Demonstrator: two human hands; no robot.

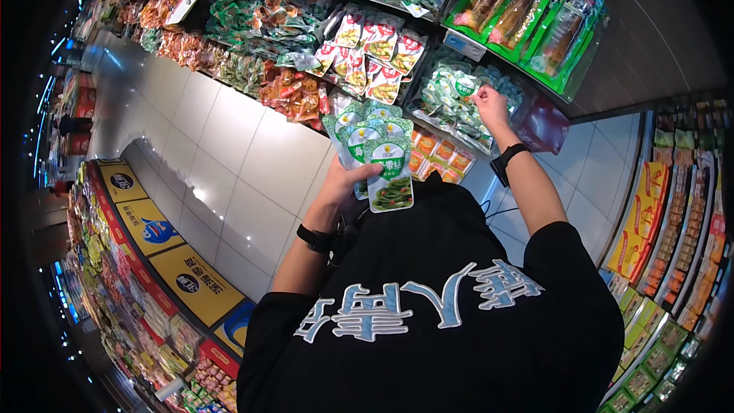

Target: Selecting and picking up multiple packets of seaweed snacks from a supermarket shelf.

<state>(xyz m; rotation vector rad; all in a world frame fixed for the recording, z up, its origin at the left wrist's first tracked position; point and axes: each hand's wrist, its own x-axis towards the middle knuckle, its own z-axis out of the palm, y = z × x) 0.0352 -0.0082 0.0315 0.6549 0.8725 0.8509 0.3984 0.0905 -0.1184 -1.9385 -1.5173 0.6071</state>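
Note:
My left hand (342, 179) grips a fanned bunch of several green-and-white seaweed packets (391, 183), its thumb pressed across the front one. The front packet shows dark green strips in its lower half. Over to the right, my right hand (492, 106) reaches into a shelf bin of small green-and-white packets (444, 94). Its thumb and fingers pinch the edge of one packet (465, 87) lying on top of the pile. Both wrists wear black bands.
Red-and-white snack packets (383, 46) fill the neighbouring bin. Long green-edged vacuum packs (519, 17) rest on the shelf above my right hand. Orange packets (441, 155) sit lower down. A curved candy display (172, 241) lines the left; another stocked shelf (659, 241) stands at right.

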